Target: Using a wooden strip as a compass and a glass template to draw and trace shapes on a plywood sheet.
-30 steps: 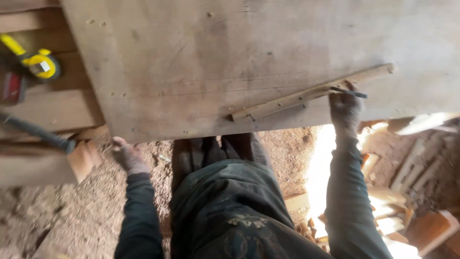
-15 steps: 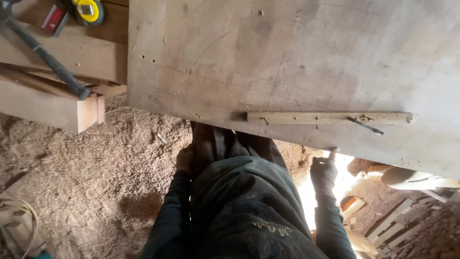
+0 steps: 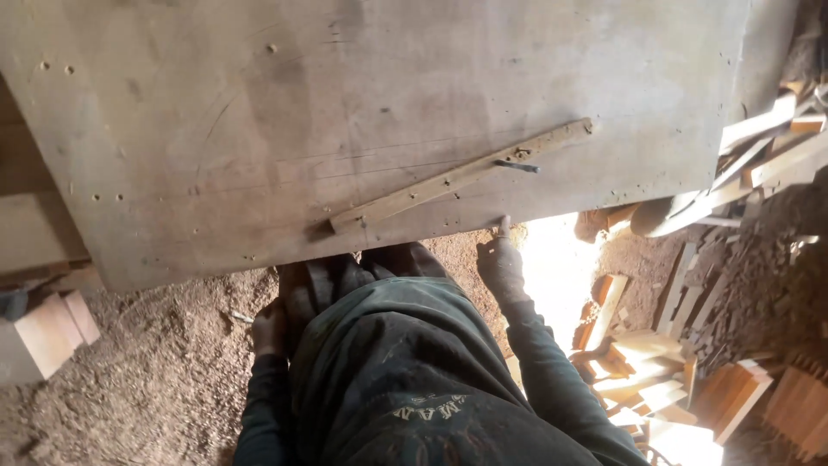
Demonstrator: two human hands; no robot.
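Observation:
A large worn wooden board [image 3: 362, 112] fills the upper view as a work surface. On it lies a long thin wooden strip [image 3: 461, 177], slanting up to the right, with a dark nail or pencil [image 3: 517, 165] beside it. My right hand [image 3: 501, 257] hangs just below the board's near edge, fingers loosely curled, holding nothing I can see. My left hand [image 3: 269, 328] rests low beside my dark trousers, partly hidden by my body.
Sawdust covers the ground [image 3: 155, 371]. A cut wooden block [image 3: 53, 332] sits at the left. Offcuts and planks [image 3: 673, 362] are piled at the right, with more scrap sticks [image 3: 776, 138] by the board's right end.
The view has swung back to the right. The strip now appears tilted. My right hand rose toward the board's edge; one second ago it was touching the strip's right end.

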